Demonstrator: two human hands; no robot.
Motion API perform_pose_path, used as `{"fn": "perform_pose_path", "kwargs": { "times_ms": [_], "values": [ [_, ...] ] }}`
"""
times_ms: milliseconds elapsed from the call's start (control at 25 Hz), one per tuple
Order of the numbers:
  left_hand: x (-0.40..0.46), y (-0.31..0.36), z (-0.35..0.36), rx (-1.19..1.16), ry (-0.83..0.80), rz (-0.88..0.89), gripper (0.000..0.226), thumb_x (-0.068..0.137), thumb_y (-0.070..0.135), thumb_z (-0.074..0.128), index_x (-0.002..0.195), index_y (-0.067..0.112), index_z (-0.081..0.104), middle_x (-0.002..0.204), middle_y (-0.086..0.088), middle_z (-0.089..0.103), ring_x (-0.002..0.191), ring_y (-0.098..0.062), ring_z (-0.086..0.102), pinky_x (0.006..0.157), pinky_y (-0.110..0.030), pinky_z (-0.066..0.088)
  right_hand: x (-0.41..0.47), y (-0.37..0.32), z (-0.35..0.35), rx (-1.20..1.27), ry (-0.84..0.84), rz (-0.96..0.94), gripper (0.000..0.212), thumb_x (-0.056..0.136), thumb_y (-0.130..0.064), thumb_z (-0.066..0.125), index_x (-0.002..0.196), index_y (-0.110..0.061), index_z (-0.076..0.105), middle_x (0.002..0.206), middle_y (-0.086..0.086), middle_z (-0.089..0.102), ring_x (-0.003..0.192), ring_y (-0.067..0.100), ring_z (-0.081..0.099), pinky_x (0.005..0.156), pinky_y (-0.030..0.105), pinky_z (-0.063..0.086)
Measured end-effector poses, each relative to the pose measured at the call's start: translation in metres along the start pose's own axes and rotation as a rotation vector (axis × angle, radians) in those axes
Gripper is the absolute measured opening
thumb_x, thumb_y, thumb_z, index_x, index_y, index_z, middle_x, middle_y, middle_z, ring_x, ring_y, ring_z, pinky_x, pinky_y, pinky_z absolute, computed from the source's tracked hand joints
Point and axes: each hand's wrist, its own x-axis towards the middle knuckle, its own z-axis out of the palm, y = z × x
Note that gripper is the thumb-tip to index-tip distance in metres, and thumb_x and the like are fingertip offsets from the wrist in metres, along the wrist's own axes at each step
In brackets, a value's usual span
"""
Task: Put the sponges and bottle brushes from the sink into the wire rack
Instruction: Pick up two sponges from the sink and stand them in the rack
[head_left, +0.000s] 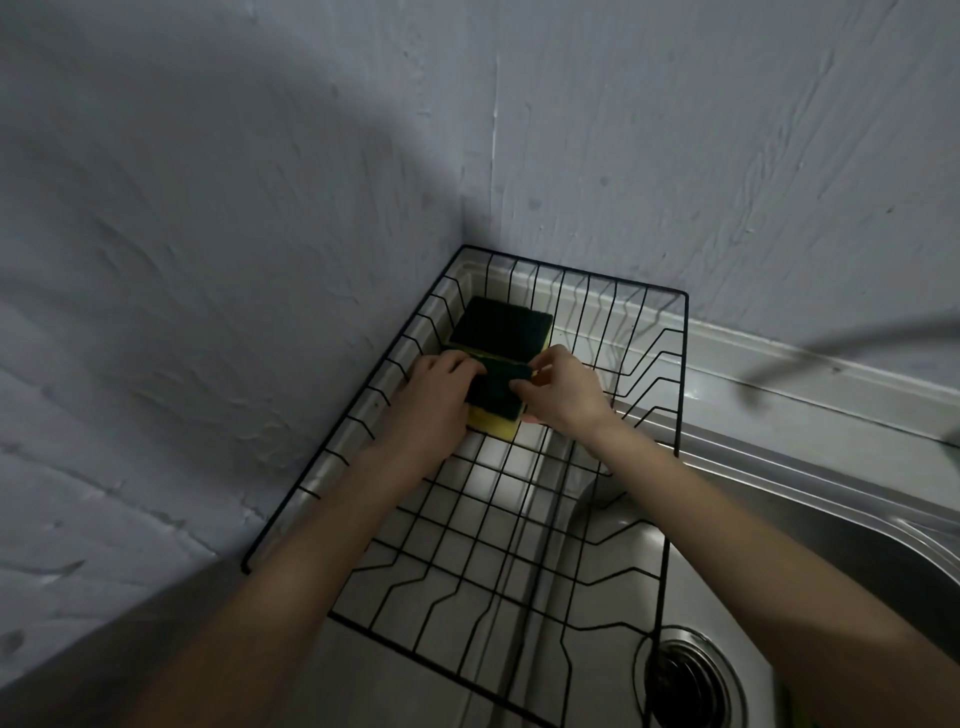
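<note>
A black wire rack (680, 364) sits in the corner against the wall, over the left end of a steel sink (857, 551). One yellow sponge with a dark green scouring top (498, 325) lies flat at the rack's far left. A second sponge of the same kind (496, 400) rests just in front of it, touching it. My left hand (431, 400) grips this second sponge's left side and my right hand (561, 395) pinches its right side. No bottle brushes are visible.
Painted walls (260, 260) meet in a corner right behind the rack. The sink drain (691, 680) shows at the lower right. A blurred faucet spout (841, 343) crosses the upper right. The near half of the rack holds nothing.
</note>
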Motion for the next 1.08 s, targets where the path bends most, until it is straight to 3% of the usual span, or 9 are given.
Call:
{"fn": "perform_pose_path", "kwargs": {
  "times_ms": [80,200,360,600,800,960,1080],
  "values": [
    [0.001,0.000,0.001,-0.009,-0.003,-0.003,0.042,0.085,0.002,0.046,0.125,0.012,0.043,0.137,-0.008,0.042,0.124,-0.028,0.033,0.098,-0.042,0.041,0.001,0.000,0.000,0.012,0.009,0.016,0.033,0.083,-0.019,0.062,0.110,-0.007,0.047,0.110,0.015,0.062,0.089,0.025,0.064,0.075,0.033,0.057],
    [0.002,0.000,0.002,-0.022,0.006,-0.001,0.041,0.085,0.002,0.046,0.125,0.011,0.044,0.137,-0.008,0.043,0.125,-0.028,0.032,0.100,-0.041,0.039,0.001,-0.001,0.000,0.031,0.000,0.031,0.033,0.084,-0.018,0.061,0.110,-0.006,0.046,0.112,0.019,0.062,0.096,0.033,0.064,0.083,0.047,0.056],
    [0.004,-0.001,0.004,-0.058,0.020,0.008,0.039,0.084,0.001,0.047,0.123,0.010,0.046,0.136,-0.007,0.045,0.125,-0.027,0.032,0.100,-0.037,0.036,0.000,-0.001,0.001,0.014,0.018,0.024,0.036,0.084,-0.019,0.061,0.112,-0.004,0.044,0.113,0.021,0.061,0.097,0.034,0.063,0.084,0.046,0.055],
    [0.006,-0.002,0.003,-0.043,-0.003,0.017,0.042,0.084,0.003,0.048,0.125,0.010,0.044,0.139,-0.008,0.044,0.128,-0.028,0.031,0.103,-0.036,0.033,-0.004,-0.002,-0.002,-0.113,0.004,-0.011,0.039,0.086,-0.026,0.057,0.117,-0.005,0.044,0.116,0.017,0.060,0.101,0.030,0.059,0.072,0.030,0.044],
    [0.001,0.006,-0.007,0.035,-0.115,-0.004,0.065,0.084,0.028,0.054,0.139,0.015,0.022,0.150,-0.010,0.026,0.138,-0.028,0.021,0.115,-0.047,0.020,-0.020,-0.010,-0.015,-0.283,-0.022,-0.106,0.046,0.088,-0.025,0.051,0.128,-0.006,0.043,0.126,0.017,0.056,0.113,0.030,0.053,0.087,0.033,0.045],
    [-0.012,0.020,-0.025,0.064,-0.054,-0.011,0.067,0.086,0.037,0.049,0.141,0.016,0.016,0.152,-0.010,0.021,0.140,-0.027,0.017,0.115,-0.049,0.017,-0.041,-0.021,-0.035,-0.352,0.000,-0.184,0.048,0.089,-0.025,0.050,0.133,-0.009,0.041,0.133,0.015,0.051,0.121,0.030,0.049,0.099,0.043,0.044],
    [-0.028,0.037,-0.047,0.077,-0.014,0.030,0.065,0.086,0.036,0.049,0.140,0.016,0.019,0.152,-0.011,0.023,0.138,-0.026,0.021,0.113,-0.049,0.022,-0.066,-0.029,-0.053,-0.381,0.035,-0.221,0.048,0.089,-0.024,0.049,0.134,-0.010,0.040,0.136,0.014,0.050,0.125,0.029,0.046,0.102,0.044,0.042]
  ]
}}
